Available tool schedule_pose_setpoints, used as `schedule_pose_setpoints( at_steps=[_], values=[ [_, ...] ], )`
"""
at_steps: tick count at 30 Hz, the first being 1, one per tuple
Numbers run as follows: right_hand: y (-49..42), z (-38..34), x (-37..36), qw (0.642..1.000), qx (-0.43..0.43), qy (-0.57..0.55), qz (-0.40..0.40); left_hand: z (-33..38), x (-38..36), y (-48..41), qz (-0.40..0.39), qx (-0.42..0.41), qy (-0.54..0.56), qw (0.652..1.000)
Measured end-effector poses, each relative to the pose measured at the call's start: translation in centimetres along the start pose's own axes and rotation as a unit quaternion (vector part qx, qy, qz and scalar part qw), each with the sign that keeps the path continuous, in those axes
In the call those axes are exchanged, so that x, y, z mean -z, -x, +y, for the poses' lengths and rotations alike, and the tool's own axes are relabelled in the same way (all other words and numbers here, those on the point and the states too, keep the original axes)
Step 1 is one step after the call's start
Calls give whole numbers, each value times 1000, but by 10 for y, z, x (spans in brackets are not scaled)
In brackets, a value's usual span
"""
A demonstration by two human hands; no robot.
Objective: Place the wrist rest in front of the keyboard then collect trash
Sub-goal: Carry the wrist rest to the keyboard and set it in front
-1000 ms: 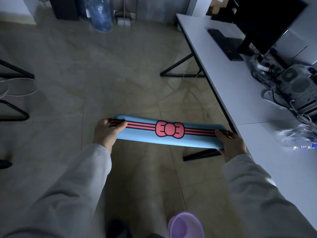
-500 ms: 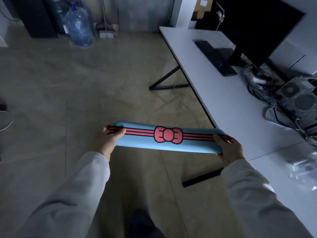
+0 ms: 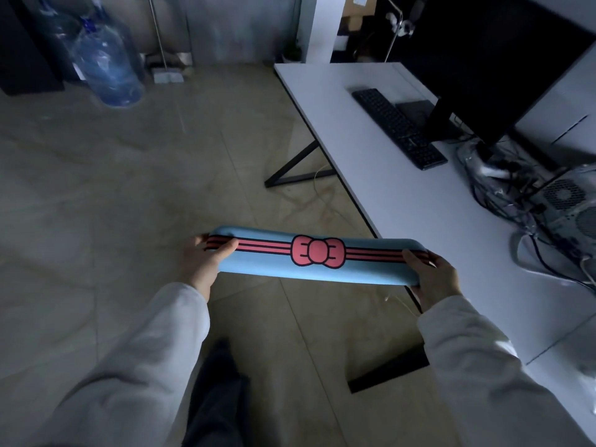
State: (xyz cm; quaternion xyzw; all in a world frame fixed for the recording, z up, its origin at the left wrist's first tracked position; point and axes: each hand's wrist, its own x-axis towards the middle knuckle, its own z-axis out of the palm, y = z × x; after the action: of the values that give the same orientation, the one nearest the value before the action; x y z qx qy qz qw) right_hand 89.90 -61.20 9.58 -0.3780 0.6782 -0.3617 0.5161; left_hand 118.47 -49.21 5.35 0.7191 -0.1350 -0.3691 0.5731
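Observation:
A long blue wrist rest [image 3: 277, 267] with pink stripes and a pink bow is held level in the air over the floor, just left of the desk edge. My left hand [image 3: 203, 262] grips its left end and my right hand [image 3: 432, 279] grips its right end. A black keyboard [image 3: 398, 127] lies on the white desk [image 3: 380, 195] farther ahead, in front of a dark monitor [image 3: 493, 59]. Clear plastic wrapping [image 3: 477, 162] lies crumpled near the monitor base.
Cables and a computer case [image 3: 567, 201] crowd the desk's right side. Black desk legs [image 3: 290, 175] stand on the tiled floor. Large water bottles [image 3: 106, 69] stand by the far wall at the upper left. My dark trouser leg [image 3: 219, 391] shows below.
The view has shifted forward and rightward along the desk, so the keyboard and monitor appear closer. Both hands keep their hold on the wrist rest, which stays level.

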Motion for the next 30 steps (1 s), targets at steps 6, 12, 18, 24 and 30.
schedule_pose_setpoints(
  at_steps=[6,12,18,24,30],
  values=[
    [-50,-32,-47,998,-12,-36,53,45,-29,-90,-44,4,4,999],
    [-93,-76,-100,994,-11,-60,89,91,-49,-178,-75,5,-4,997],
    [-127,-92,-131,988,-29,-82,130,109,-75,-239,-100,10,-27,995],
    [-176,-104,-150,985,-37,-80,147,113,-111,-299,-116,49,-31,992],
    [-241,-135,-167,984,-36,-91,147,140,-160,-355,-118,26,-55,991]
  ],
)
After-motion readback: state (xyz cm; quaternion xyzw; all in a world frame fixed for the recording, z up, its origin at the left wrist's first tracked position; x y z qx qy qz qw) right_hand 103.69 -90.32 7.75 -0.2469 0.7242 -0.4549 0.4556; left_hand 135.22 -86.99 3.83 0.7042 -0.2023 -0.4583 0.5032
